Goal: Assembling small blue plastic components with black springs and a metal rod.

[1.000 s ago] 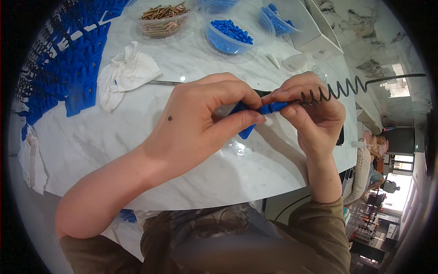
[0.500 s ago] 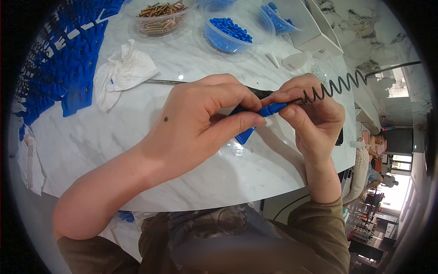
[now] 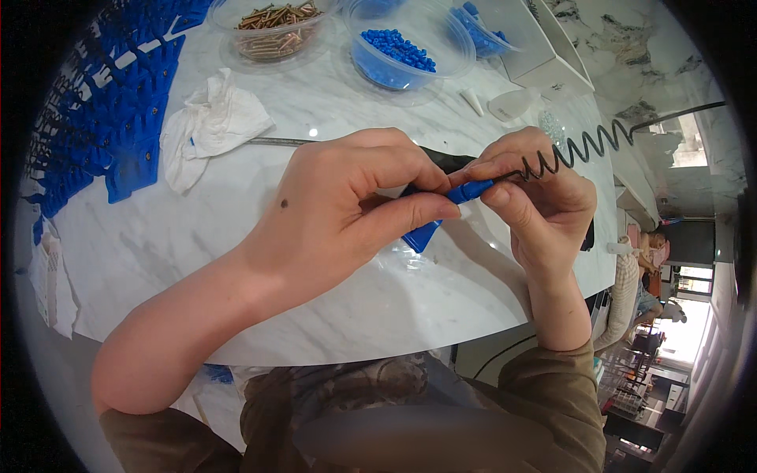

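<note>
Your left grip (image 3: 347,201) and right grip (image 3: 544,209) pinch a blue plastic cylinder (image 3: 471,191), black coiled cord (image 3: 588,150) stretching right.

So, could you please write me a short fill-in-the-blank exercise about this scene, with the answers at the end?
1. The left hand and the right hand both grip a small part whose colour is ____.
2. The coiled cord is nearer to the ____ hand.
3. In the picture, the bowl of screws stands to the ____ of the bowl of small blue pieces.
4. The crumpled tissue is coloured ____.

Missing words: blue; right; left; white.
</note>
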